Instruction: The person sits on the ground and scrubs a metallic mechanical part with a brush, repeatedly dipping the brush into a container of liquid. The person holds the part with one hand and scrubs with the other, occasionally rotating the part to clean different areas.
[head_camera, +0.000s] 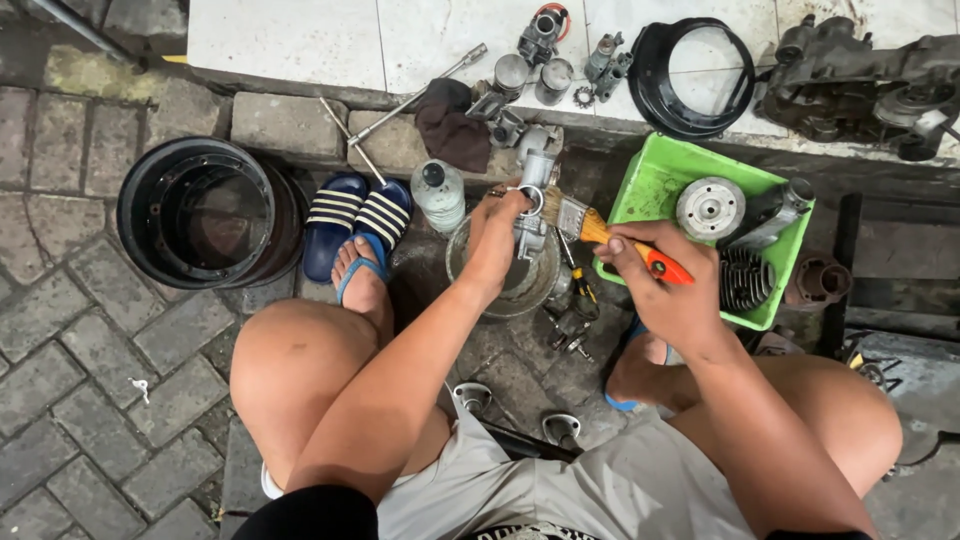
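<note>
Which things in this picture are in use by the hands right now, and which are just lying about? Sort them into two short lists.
In use:
left hand holding a small metal engine part
right hand holding a paintbrush
round bowl beneath them

Lying about:
green tray with a finned cylinder
black wheel rim
plastic bottle
dark rag
black ring cover

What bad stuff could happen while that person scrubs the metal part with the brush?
The left hand holds the small metal part over the bowl; if wet, it might slip and drop in. The brush in the right hand may flick liquid onto the bare legs. The plastic bottle stands right beside the left arm, so an elbow could knock it over.
</note>
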